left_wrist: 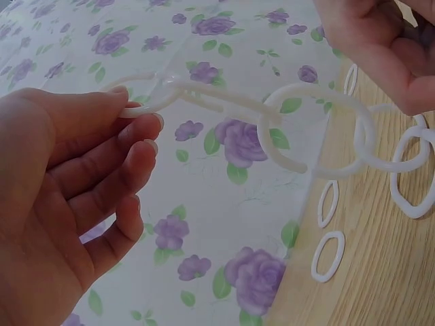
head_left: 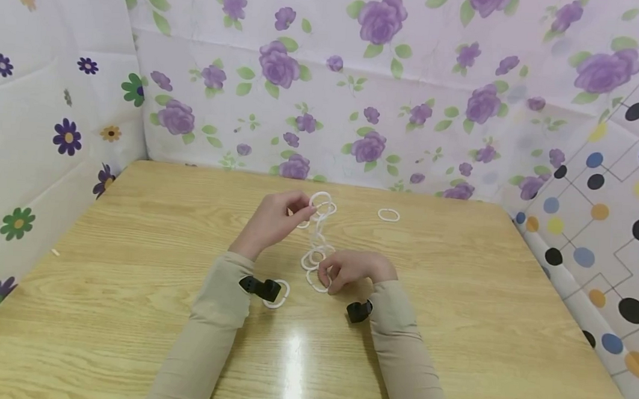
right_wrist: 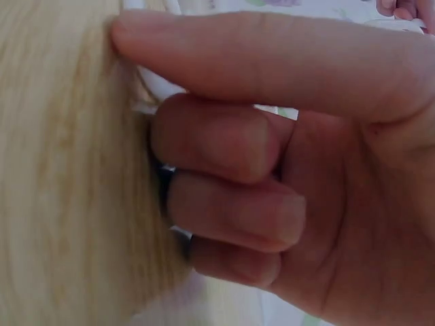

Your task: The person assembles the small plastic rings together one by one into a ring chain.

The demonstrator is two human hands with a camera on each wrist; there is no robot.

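Observation:
A chain of linked white plastic rings (left_wrist: 264, 136) hangs from my left hand (head_left: 275, 220). Thumb and index finger pinch the top ring (head_left: 321, 193), while the other fingers are loosely bent. Lower links of the chain reach down to the tabletop. There my right hand (head_left: 358, 265) pinches a white ring (head_left: 312, 284) by its right side, with its other fingers curled. In the right wrist view part of that ring (right_wrist: 160, 85) shows behind the thumb. The fingers hide the exact contact, and I cannot tell whether this ring is joined to the chain.
Loose white rings lie on the wooden table (head_left: 482, 304): one ring (head_left: 388, 220) at the back right, another ring (head_left: 285, 295) beside the left wrist, and one partly behind the left hand. A small white piece (head_left: 55, 252) lies far left. Patterned cloths (head_left: 325, 91) enclose the table.

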